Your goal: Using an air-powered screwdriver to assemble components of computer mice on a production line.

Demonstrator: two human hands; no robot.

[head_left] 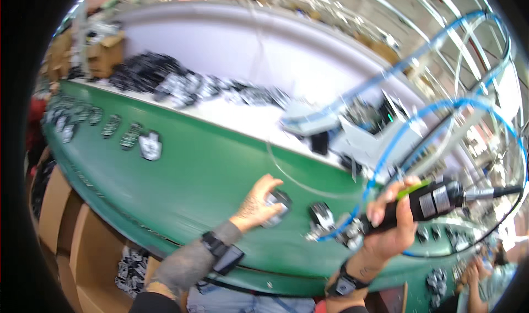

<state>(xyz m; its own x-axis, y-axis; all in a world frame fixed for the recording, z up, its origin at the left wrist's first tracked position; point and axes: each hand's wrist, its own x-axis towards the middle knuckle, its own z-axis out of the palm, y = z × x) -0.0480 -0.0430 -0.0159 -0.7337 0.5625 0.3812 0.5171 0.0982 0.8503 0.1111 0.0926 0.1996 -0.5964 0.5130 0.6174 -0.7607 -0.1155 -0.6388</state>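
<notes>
My left hand (254,207) is closed around a small grey and black plastic part (280,201), which rests low over the green belt. In my right hand (390,227) is a black electric screwdriver (435,200) with a green lever, its fingers wrapped round the body. The metal nose of the tool (346,235) points left and down, and a blue hose (380,164) joins it there. Just beyond the nose, a black and white part (321,216) lies on the belt. Motion blur hides the finer details of both parts.
The green conveyor belt (182,175) carries several dark parts (131,135) at the left. Piles of black and clear bagged pieces (146,73) lie on the white ledge behind. A grey bin (366,139) stands back right. Cardboard boxes (91,247) sit below left. Another person's arm (475,282) shows lower right.
</notes>
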